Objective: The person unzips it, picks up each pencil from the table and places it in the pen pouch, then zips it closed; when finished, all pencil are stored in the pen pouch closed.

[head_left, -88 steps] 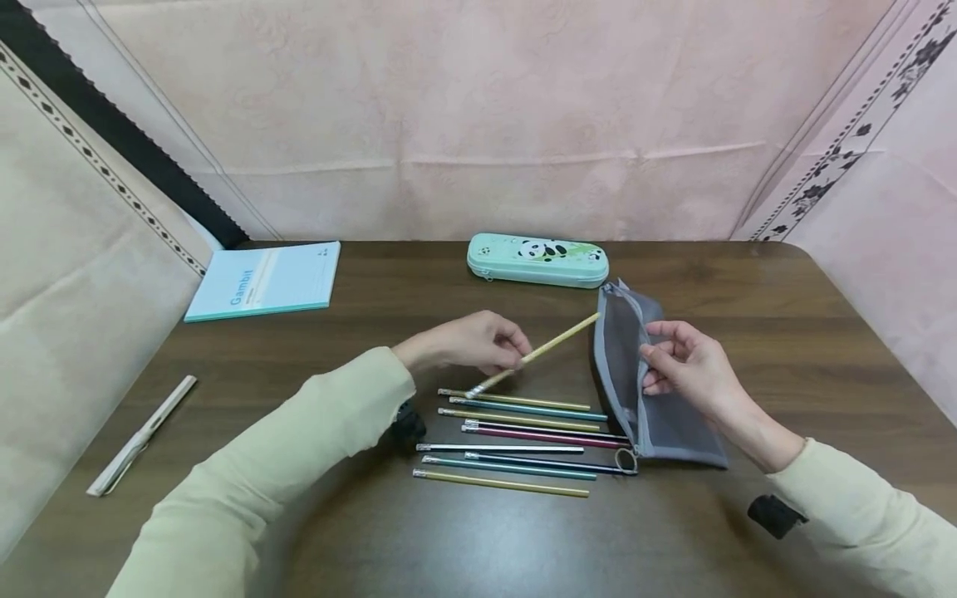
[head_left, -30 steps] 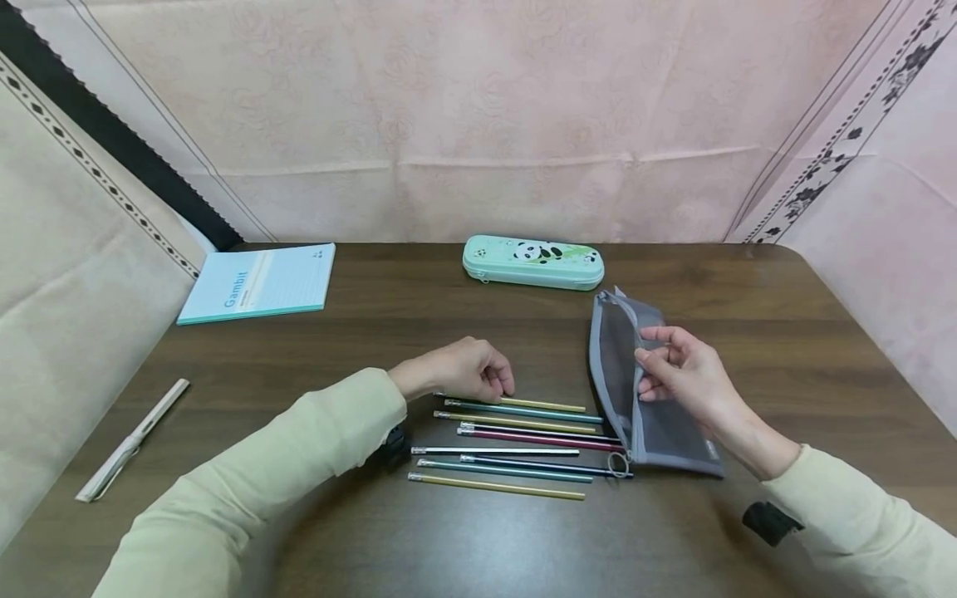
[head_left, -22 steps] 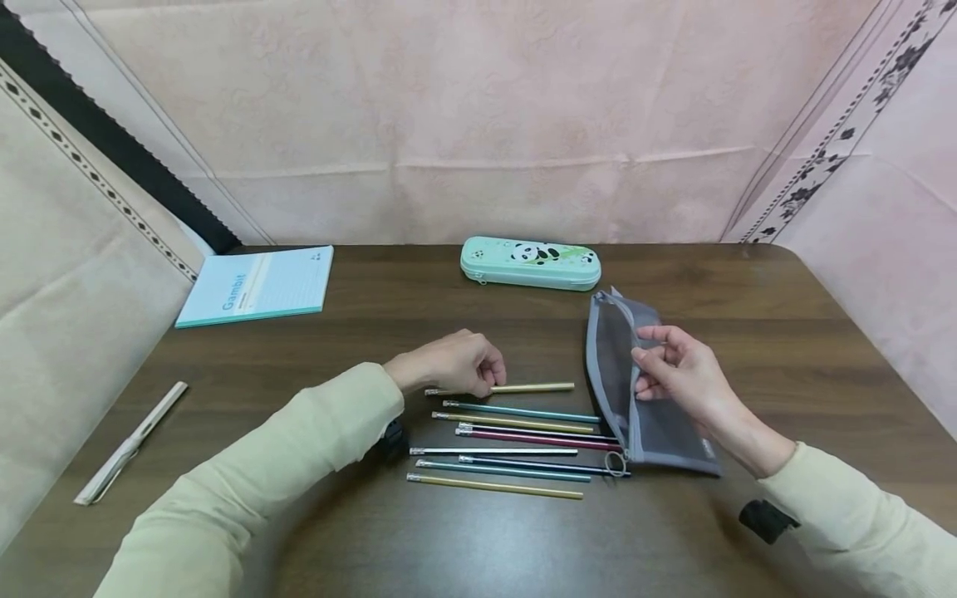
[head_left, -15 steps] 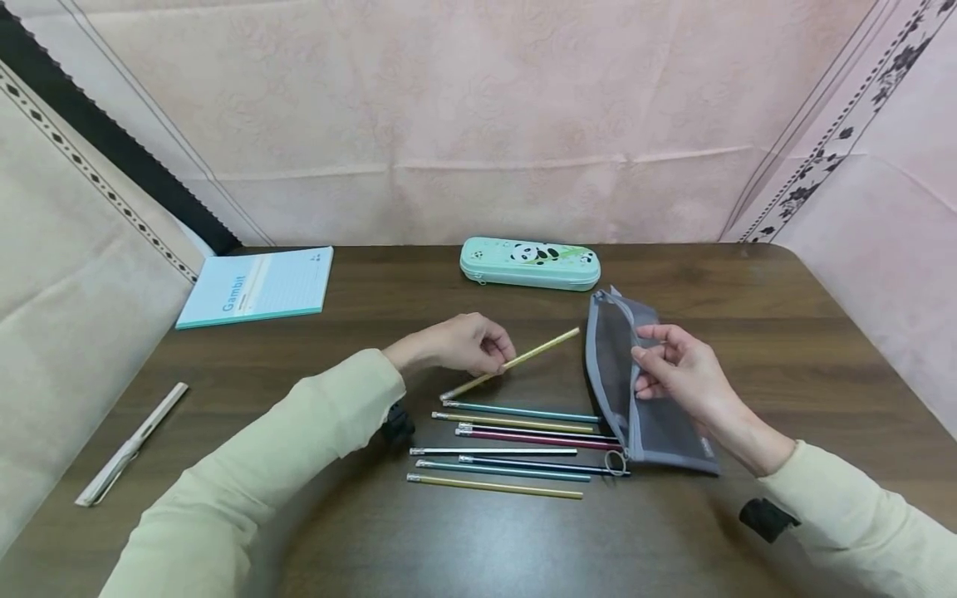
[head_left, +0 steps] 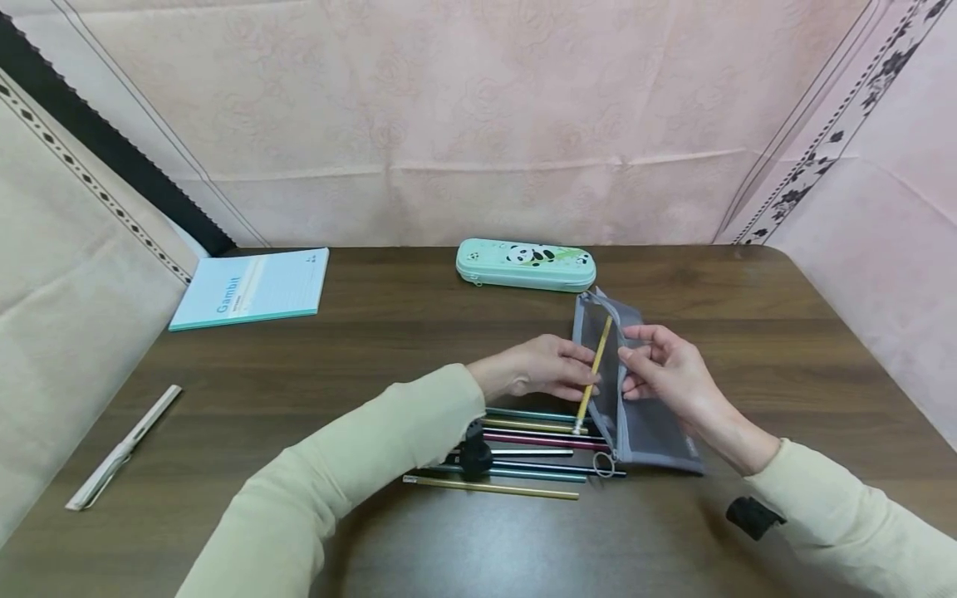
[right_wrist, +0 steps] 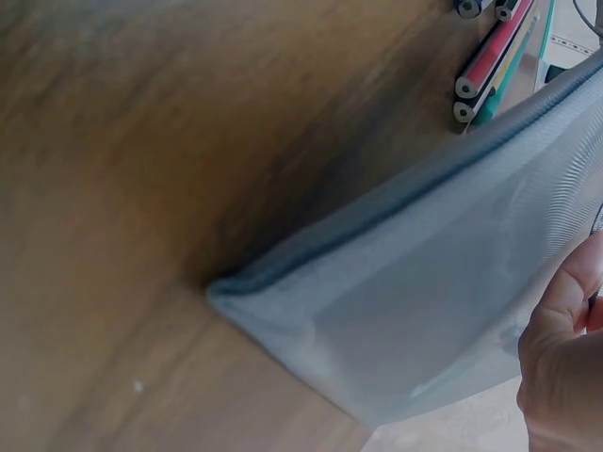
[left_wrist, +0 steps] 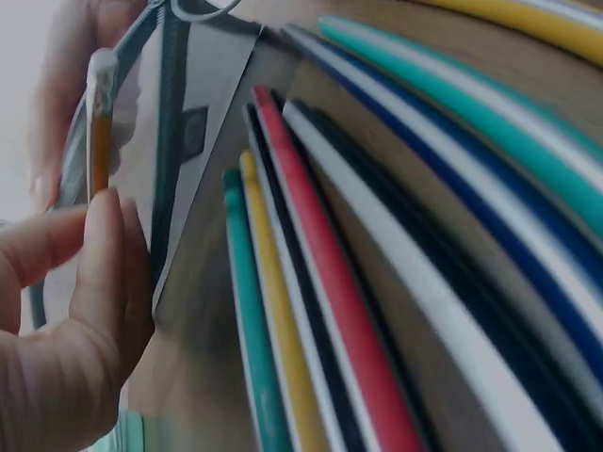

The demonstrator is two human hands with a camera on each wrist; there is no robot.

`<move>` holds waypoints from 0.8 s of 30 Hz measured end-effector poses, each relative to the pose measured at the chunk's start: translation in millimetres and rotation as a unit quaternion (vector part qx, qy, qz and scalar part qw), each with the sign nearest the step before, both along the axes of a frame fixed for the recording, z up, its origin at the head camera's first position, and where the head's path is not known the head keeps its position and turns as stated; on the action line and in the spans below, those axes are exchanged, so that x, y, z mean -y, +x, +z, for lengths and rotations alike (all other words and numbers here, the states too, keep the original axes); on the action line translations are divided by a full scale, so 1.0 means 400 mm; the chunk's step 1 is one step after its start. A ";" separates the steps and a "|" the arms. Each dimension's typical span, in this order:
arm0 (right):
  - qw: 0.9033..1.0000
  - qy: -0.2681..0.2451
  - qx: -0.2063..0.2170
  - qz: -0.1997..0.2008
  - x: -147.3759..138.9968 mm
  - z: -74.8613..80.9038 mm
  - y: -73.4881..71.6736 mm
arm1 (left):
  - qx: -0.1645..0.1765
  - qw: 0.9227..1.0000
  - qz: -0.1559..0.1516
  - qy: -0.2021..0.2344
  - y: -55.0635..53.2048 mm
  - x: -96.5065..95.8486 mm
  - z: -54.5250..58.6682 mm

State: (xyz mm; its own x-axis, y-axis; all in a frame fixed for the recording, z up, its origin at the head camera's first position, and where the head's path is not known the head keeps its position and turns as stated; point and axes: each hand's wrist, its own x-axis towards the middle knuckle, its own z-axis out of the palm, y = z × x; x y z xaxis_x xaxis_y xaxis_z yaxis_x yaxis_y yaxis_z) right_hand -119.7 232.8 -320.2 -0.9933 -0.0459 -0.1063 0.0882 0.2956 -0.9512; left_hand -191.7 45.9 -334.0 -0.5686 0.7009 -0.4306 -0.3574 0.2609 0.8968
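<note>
A yellow pencil with a white eraser end is pinched between the thumb and fingers of my left hand. It slants across the mouth of a grey mesh zip pouch, its far end at the opening. My right hand pinches the pouch's zipped edge and holds the mouth apart. Beneath my left wrist several pencils lie in a row: teal, gold, black, a red one, white and dark blue. A gold pencil lies nearest the front. In the right wrist view, my right thumb shows against the mesh.
A mint pencil case with a panda print stands behind the pouch. At the back left lies a light blue notebook. A silver-white pen-like item rests on the left. The pouch's metal ring overlaps the pencil ends.
My left hand picked up the yellow pencil from the back of the row, carried it right to the pouch's mouth and turned it steeper. My right hand kept its grip on the pouch.
</note>
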 end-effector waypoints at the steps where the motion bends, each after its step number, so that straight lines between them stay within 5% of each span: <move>1: 1.000 0.001 0.002 0.000 0.000 0.001 0.000 | 0.000 1.000 0.009 0.000 0.002 -0.010 -0.001; 8: 1.000 0.005 0.006 0.005 0.000 0.003 0.001 | -0.009 0.997 0.078 -0.001 0.018 -0.058 -0.010; 13: 1.000 -0.004 0.002 0.005 -0.003 -0.001 0.002 | -0.022 0.996 0.082 0.006 0.028 -0.065 -0.014; 19: 1.000 -0.012 -0.008 -0.004 -0.010 -0.003 0.005 | -0.044 0.998 0.034 0.011 0.020 -0.007 -0.003; 24: 1.000 -0.021 -0.008 -0.010 -0.020 -0.005 0.007 | -0.109 0.993 -0.037 -0.041 0.000 0.091 0.001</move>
State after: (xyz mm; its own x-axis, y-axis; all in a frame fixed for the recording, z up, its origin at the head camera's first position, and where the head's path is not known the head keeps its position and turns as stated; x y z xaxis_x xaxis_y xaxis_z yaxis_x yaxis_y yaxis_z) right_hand -116.8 240.8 -322.0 -0.9956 -0.0304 -0.0883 0.0778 0.2546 -0.9639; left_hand -191.9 9.7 -333.7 -0.6030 0.7113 -0.3611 -0.1347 0.3553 0.9250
